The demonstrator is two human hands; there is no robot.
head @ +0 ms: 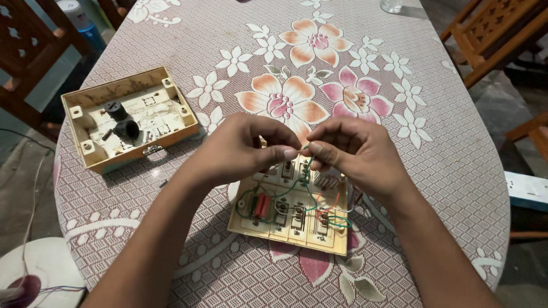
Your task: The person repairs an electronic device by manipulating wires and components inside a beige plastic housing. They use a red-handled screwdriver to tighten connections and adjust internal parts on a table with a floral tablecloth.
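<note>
A cream switch plate (297,225) lies back side up on the flowered tablecloth, showing several switch backs, green and red wires and a small red part. My left hand (240,149) and my right hand (357,151) hover just above it with fingertips almost touching. Both pinch the same twisted green wire (307,165), which rises from the plate. The far edge of the plate is hidden under my hands.
An open cream box housing (80,117) with two black round parts inside sits at the left of the table (456,142). Wooden chairs (496,28) stand at the right and far left. A glass (391,5) stands at the far edge. A white round object (40,268) is at lower left.
</note>
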